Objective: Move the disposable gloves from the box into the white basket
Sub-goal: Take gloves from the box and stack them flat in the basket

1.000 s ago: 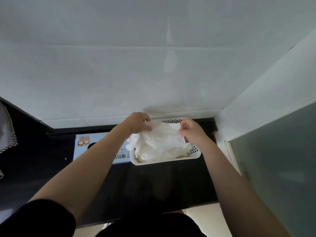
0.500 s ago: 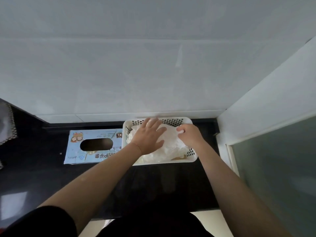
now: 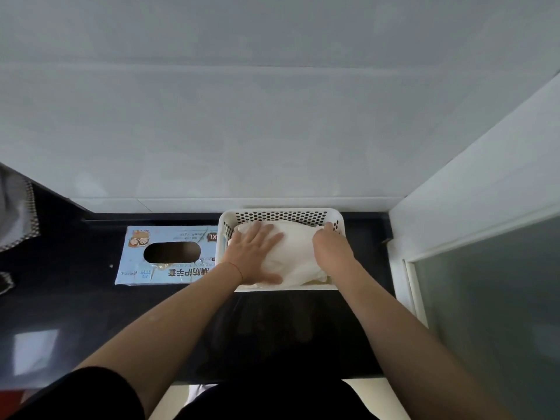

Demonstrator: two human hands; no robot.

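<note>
Fingers [image 3: 266, 234] of the left hand [image 3: 253, 256] lie straight and spread, pressing flat on the gloves [image 3: 295, 256]; whether the right hand [image 3: 331, 248] grips them, I cannot tell. On the black counter [image 3: 91, 313], the box [image 3: 169, 254] lies long side left-to-right, touching the basket [image 3: 281, 215], where the gloves sit heaped.

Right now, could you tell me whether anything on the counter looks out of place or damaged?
Only a little. The glove box looks creased and torn along its near edge. The gloves mound above the white basket rim, pressed by the flat left hand while the right hand grips their edge.
</note>
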